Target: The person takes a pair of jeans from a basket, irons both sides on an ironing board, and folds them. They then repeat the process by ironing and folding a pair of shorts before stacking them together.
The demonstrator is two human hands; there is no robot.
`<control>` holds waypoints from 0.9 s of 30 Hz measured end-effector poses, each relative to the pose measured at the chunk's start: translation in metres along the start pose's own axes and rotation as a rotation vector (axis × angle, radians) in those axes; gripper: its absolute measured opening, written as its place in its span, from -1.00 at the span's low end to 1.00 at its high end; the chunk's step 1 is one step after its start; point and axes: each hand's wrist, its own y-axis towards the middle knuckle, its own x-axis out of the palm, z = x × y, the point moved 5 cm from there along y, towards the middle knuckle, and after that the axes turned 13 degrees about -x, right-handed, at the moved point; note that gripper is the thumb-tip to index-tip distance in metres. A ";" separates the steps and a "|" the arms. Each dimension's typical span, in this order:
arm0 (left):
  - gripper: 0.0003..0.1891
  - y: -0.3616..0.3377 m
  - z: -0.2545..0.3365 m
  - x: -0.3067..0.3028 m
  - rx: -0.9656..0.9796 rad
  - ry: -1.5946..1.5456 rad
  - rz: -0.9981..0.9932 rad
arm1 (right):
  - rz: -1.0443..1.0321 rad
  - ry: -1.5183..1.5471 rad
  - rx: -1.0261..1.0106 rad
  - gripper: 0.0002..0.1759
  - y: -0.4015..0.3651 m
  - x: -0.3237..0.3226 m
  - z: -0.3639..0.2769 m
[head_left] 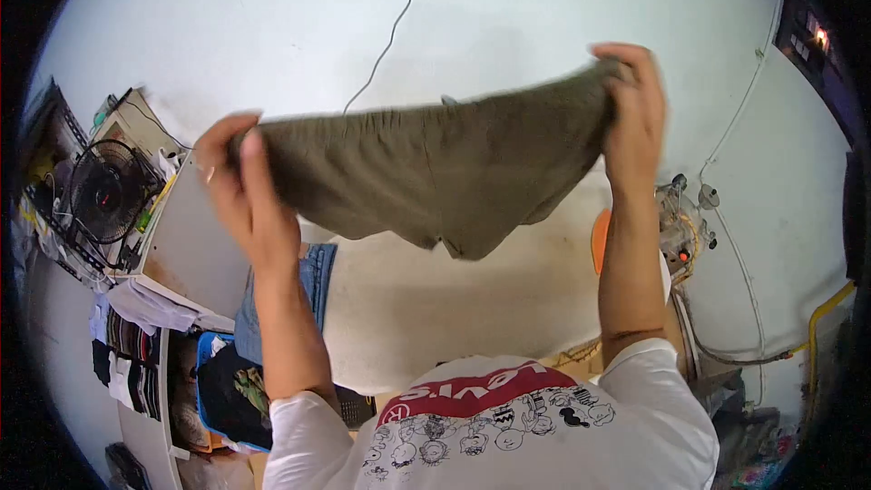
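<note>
A pair of olive-brown shorts [435, 172] with a gathered waistband hangs stretched between my two hands, above a cream padded surface [390, 327]. My left hand [249, 181], with a ring on one finger, grips the left end of the waistband. Higher up, my right hand [635, 118] is closed on the other end, so the waistband slants upward to the right. The legs of the shorts drop in folds toward me, with the crotch seam near the middle. Folded blue denim [315, 286] lies by my left forearm.
At left are a black fan [104, 191], a shelf of folded clothes [136, 345] and a blue basket [204, 390] of dark clothes. Metal equipment with a gauge [680, 231] stands right, near an orange object [599, 242]. A cable [392, 41] runs down the wall.
</note>
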 end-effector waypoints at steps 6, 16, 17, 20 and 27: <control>-0.48 0.005 0.072 -0.047 0.571 -0.553 0.026 | 0.152 0.448 -0.422 -0.80 0.004 -0.025 -0.059; -0.55 -0.007 0.048 0.103 -0.077 -1.028 -0.163 | -0.032 0.748 -0.327 -0.54 0.010 0.133 -0.070; -0.57 -0.011 0.042 0.101 -0.151 -0.990 -0.195 | -0.069 0.664 -0.264 -0.51 0.009 0.127 -0.066; -0.62 -0.019 0.035 0.096 -0.182 -0.904 -0.228 | -0.146 0.572 -0.180 -0.51 0.000 0.103 -0.057; -0.74 -0.014 -0.003 0.089 -0.056 -0.643 -0.164 | -0.683 0.201 -0.316 -0.53 -0.036 0.068 -0.100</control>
